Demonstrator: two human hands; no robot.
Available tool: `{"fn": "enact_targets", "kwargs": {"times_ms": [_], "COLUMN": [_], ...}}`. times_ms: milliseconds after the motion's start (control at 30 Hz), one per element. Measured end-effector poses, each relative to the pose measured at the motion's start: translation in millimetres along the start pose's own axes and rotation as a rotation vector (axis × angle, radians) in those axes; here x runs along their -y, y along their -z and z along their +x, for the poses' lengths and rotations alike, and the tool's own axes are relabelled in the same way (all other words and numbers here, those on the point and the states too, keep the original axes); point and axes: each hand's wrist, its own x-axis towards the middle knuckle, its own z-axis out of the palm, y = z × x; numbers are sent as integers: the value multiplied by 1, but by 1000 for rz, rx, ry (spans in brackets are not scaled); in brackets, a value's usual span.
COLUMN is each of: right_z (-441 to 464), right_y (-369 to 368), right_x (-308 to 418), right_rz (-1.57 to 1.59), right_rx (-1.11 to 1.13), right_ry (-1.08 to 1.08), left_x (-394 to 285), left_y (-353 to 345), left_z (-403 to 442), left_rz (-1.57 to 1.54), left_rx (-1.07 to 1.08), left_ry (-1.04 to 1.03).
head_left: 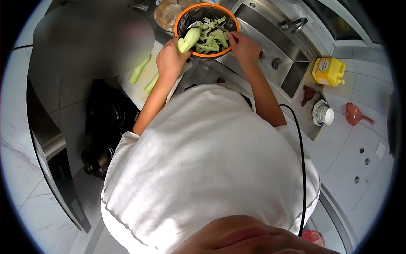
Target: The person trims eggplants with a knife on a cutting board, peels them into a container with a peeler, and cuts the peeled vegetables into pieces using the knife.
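I count one orange-rimmed bin (207,55), one peeled vegetable (191,39), two green pieces (140,70), one faucet (296,24), one yellow jug (329,72), one red scoop (354,114), and too many peelings (213,39) to tally.

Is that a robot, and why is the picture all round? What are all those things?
No robot here, just a person. There's one picture, from a camera on their head looking down, so you see their white shirt and curved edges. The left hand holds a pale green vegetable over an orange-rimmed bin with green pieces inside. The right hand grips a small tool, maybe a knife or peeler. On the left, longer green pieces lie on a pale board. On the right are a metal sink and a yellow jug.
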Motion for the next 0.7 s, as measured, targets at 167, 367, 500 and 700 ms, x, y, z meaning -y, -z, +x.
{"fn": "enact_targets", "kwargs": {"times_ms": [167, 367, 500, 700], "right_z": [-16, -29, -2, 1], "right_y": [17, 4, 0, 15], "right_x": [27, 60, 36, 23], "right_rz": [153, 358, 96, 169], "right_rx": [-117, -132, -72, -53], "right_ry": [122, 350, 94, -49], "left_x": [0, -2, -4, -5], "left_y": [4, 2, 3, -2], "left_z": [5, 8, -3, -10], "left_rz": [22, -39, -82, -98], "left_rx": [16, 90, -5, -64], "left_ry": [15, 66, -66, -119]}}
